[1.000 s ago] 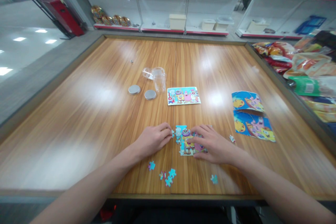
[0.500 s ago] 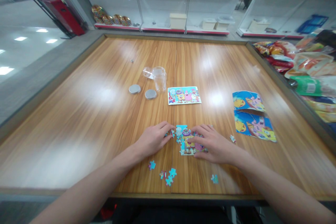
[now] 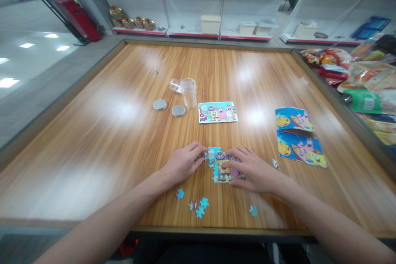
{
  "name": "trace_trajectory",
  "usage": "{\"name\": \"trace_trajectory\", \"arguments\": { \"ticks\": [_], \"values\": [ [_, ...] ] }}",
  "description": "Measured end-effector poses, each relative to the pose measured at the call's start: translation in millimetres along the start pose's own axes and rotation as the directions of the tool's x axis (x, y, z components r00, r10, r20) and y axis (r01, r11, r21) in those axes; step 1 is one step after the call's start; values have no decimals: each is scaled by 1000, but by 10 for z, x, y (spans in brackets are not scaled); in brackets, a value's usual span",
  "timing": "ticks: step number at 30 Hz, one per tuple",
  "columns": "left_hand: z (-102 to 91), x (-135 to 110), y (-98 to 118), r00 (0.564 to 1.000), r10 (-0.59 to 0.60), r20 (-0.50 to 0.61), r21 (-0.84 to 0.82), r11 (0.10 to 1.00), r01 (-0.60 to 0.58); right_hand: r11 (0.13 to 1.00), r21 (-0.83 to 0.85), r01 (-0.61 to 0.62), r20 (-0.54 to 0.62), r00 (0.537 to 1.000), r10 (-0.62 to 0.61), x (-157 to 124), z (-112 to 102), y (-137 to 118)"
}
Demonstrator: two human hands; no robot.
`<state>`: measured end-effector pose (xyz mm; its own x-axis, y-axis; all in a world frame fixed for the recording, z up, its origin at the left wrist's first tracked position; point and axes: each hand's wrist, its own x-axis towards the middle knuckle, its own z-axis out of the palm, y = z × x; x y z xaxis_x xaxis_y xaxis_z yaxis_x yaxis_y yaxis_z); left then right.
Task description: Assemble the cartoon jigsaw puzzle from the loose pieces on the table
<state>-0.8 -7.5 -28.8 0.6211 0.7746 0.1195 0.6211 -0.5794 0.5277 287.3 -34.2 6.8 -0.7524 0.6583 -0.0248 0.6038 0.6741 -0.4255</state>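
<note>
A partly assembled cartoon jigsaw puzzle lies near the front of the table. At its left edge, my left hand is closed on a small puzzle piece, which is partly hidden by the fingers. My right hand rests with spread fingers over the right part of the puzzle and covers some of it. Toward the table's front edge lie several loose pieces, a blue piece and a greenish piece. Another piece is to the right of my right hand.
Beyond the puzzle lies a picture card. Left of it are clear plastic cups and two silver lids. A blue cartoon packet is on the right. Snack bags border the table's right side.
My left hand has shifted very slightly to the right with the piece, by the puzzle's left edge. The right hand stays spread on the puzzle. The whole view moved a little.
</note>
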Motion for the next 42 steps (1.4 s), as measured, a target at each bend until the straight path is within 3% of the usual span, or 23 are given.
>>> {"name": "trace_trajectory", "arguments": {
  "ticks": [17,26,42],
  "values": [
    [11,-19,-19,996,86,-35,80,993,-83,1000,-9,2,-1,1000,-2,0,16,14],
    [3,-31,-31,988,153,7,109,982,-153,1000,-6,5,-7,1000,-5,-3,29,25],
    [9,-19,-5,994,110,-15,129,986,-107,1000,-5,-2,2,1000,2,8,8,2]
  ]
}}
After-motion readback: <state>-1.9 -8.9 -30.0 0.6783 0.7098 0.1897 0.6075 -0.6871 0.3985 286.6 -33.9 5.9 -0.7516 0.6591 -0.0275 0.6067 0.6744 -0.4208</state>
